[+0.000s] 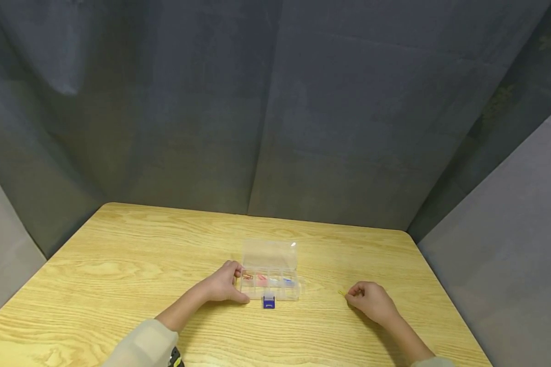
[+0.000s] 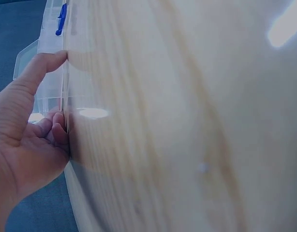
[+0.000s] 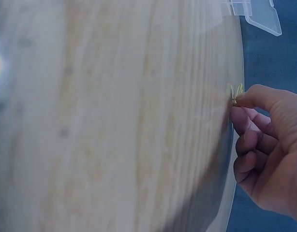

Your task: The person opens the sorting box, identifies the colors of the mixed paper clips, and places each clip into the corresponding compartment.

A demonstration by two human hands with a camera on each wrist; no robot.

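Head view: at lower centre of the frame, a clear plastic compartment box with a blue latch [image 1: 269, 279] sits open on the light wood-grain table [image 1: 133, 255], its lid tipped back toward the grey fabric backdrop [image 1: 275, 102]. The left hand [image 1: 224, 283] rests against the box's left end, fingers loosely bent against its wall, apparently to keep it from sliding. Small red, white and blue items lie in the far row of compartments. Well to the right of the box, the right hand [image 1: 372, 302] has its fingertips drawn together at a small yellow paper clip [image 1: 342, 292] lying on the table.

Left wrist view: along the left edge of the frame, thumb and curled fingers [image 2: 59, 133] press the box's transparent side, bracing rather than gripping it; the blue latch [image 2: 61, 19] shows at upper left.

Right wrist view: at right of frame, the index fingertip and thumb pinch the yellow clip [image 3: 236, 93] at the tabletop, the other fingers tucked beneath. A corner of the box lid [image 3: 257, 12] shows at upper right.
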